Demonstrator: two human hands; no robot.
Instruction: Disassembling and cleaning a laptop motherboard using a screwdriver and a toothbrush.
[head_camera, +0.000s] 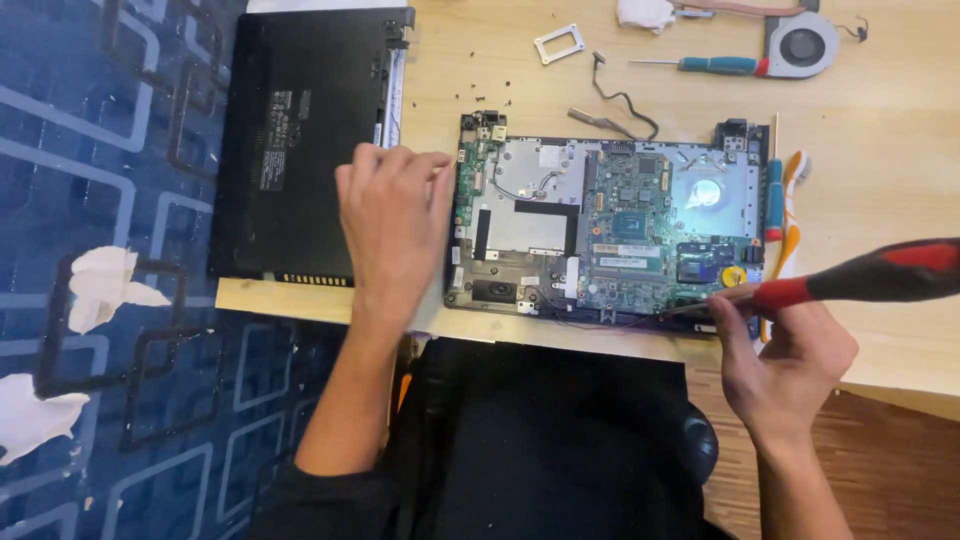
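Note:
An opened laptop base (610, 225) lies on the wooden table (880, 130), its green circuit board and metal shields exposed. My left hand (392, 215) rests flat on the table against the base's left edge, fingers together, holding nothing. My right hand (785, 360) grips a red and black screwdriver (870, 280) at the front right corner. The screwdriver's metal tip touches the board's near edge, close to a round coin battery (733, 274).
The black bottom cover (300, 140) lies to the left of my left hand. At the table's back sit a small white bracket (559, 43), a loose cable (620, 105), a blue-handled screwdriver (715, 65), a round fan (800, 45) and several screws. An orange and white tool (790, 225) lies along the base's right side.

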